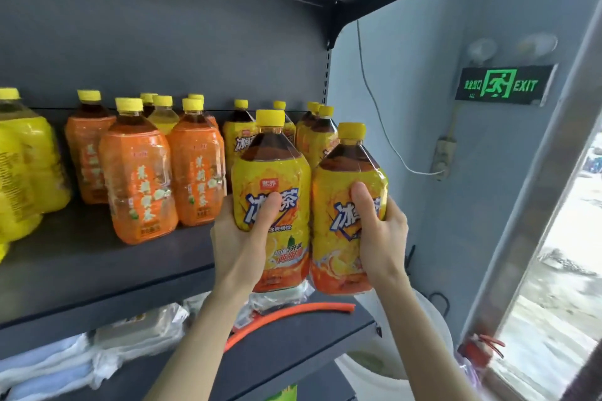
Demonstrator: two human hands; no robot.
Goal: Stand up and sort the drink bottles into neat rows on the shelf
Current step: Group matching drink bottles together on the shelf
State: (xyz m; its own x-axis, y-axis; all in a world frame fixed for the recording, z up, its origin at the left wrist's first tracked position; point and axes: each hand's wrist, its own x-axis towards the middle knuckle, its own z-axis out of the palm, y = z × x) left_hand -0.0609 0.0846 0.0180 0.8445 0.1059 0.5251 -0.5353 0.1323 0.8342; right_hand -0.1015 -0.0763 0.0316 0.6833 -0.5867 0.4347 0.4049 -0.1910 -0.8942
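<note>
Now each hand hugs one tall tea bottle: left hand (242, 239), right hand (381, 231), fingers wrapped tight, bottles upright, just before the shelf (97, 270).

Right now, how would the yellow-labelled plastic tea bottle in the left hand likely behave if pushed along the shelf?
The yellow-labelled plastic tea bottle looks full, so probably heavy. Tall with a narrow neck, it may tip if pushed high. Its glossy wrap could slip in the left hand.

Single head view, close, facing forward and slightly upward at the shelf (107, 273)
</note>
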